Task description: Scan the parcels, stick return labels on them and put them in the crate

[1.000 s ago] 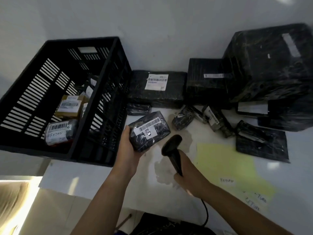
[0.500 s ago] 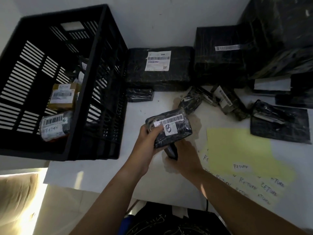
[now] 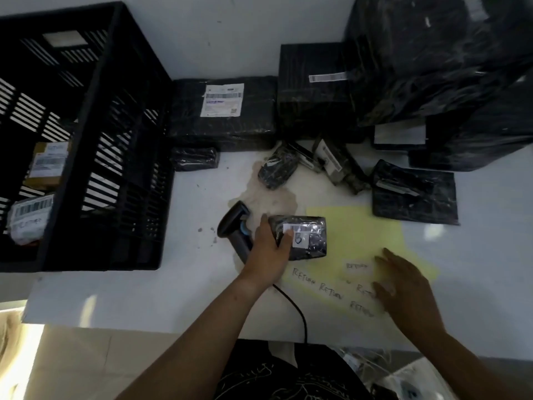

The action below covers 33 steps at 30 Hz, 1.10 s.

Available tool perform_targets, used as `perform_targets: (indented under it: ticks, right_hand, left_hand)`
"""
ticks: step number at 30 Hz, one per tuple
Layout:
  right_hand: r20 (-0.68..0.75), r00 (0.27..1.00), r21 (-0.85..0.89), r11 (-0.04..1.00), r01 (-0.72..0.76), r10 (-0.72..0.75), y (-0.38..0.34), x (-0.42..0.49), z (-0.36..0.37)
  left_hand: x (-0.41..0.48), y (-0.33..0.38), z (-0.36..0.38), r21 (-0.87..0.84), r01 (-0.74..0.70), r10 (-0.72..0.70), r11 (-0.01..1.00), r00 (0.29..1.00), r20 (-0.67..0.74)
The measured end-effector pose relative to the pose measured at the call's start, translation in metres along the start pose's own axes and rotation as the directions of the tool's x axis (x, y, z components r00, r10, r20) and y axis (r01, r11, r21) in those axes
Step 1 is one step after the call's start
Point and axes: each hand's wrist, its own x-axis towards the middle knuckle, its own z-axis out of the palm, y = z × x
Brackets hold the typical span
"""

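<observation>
Black film wraps the parcel [image 3: 300, 236], which sits over the left edge of the yellow sheet [image 3: 360, 226] on the tabletop [image 3: 144, 293]. Whether it rests there or hangs just above cannot be told. The left hand [image 3: 269, 249] grips its near-left end, thumb curled over the top beside the barcode, evidently steadying that face upward for labelling. The right hand [image 3: 403, 287] holds nothing. Its fingers are straight and spread low over the sheet, just beside a white RETURN label [image 3: 358, 267], and it is judged to be reaching to peel one. The scanner [image 3: 233, 223] lies unheld on the tabletop, touching or just behind the left hand, which suggests scanning is finished for this item. The crate [image 3: 121, 145] stands well to the left and contains labelled packets [image 3: 31, 217]. Several unprocessed bundles [image 3: 277, 168] lie beyond the sheet.
</observation>
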Motion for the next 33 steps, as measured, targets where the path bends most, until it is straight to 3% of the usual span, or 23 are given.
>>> perform_targets:
  ticks: [3, 6, 7, 9, 11, 13, 14, 16, 21, 27, 33]
  right_hand:
    - [0.015, 0.989, -0.191, 0.970, 0.149, -0.149, -0.001, 0.003, 0.007]
    - [0.000, 0.978, -0.200, 0.958, 0.205, -0.209, -0.008, 0.011, 0.005]
    - [0.003, 0.974, -0.179, 0.958, 0.223, -0.226, -0.010, 0.013, 0.005]
    - [0.013, 0.964, -0.146, 0.953, 0.266, -0.267, -0.014, 0.018, 0.006]
    - [-0.011, 0.946, -0.134, 0.938, 0.321, -0.325, -0.015, 0.023, 0.010]
    - [-0.044, 0.928, -0.148, 0.921, 0.360, -0.370, -0.014, 0.024, 0.013]
    - [-0.057, 0.922, -0.156, 0.915, 0.372, -0.384, -0.014, 0.023, 0.015]
    - [-0.065, 0.918, -0.121, 0.916, 0.382, -0.391, -0.013, 0.020, 0.016]
    - [-0.041, 0.902, 0.039, 0.901, 0.432, -0.430, -0.023, 0.036, 0.013]
    - [-0.056, 0.828, 0.135, 0.817, 0.560, -0.558, -0.031, 0.072, 0.020]
    - [-0.058, 0.804, 0.123, 0.795, 0.594, -0.592, -0.032, 0.080, 0.027]
  left_hand:
    - [0.017, 0.002, 0.014, 0.057, 0.065, -0.060, 0.996, 0.995, -0.076]
    - [0.026, 0.004, 0.020, 0.107, 0.050, -0.031, 0.993, 0.985, -0.169]
    - [0.025, 0.004, 0.021, 0.160, 0.004, 0.032, 0.987, 0.975, -0.220]
    - [0.018, 0.002, 0.022, 0.379, -0.180, 0.291, 0.908, 0.921, -0.260]
    - [0.006, -0.004, 0.032, 0.617, -0.437, 0.563, 0.655, 0.826, -0.013]
    - [-0.013, -0.018, 0.051, 0.678, -0.612, 0.612, 0.408, 0.734, 0.294]
    - [-0.021, -0.028, 0.060, 0.680, -0.643, 0.583, 0.353, 0.719, 0.377]
    - [-0.030, -0.051, 0.074, 0.710, -0.620, 0.508, 0.335, 0.753, 0.418]
    - [-0.025, -0.071, 0.082, 0.849, -0.420, 0.329, 0.322, 0.890, 0.315]
    - [-0.004, -0.077, 0.074, 0.857, -0.433, 0.349, 0.278, 0.877, 0.330]
    - [-0.001, -0.084, 0.073, 0.836, -0.477, 0.392, 0.271, 0.848, 0.356]
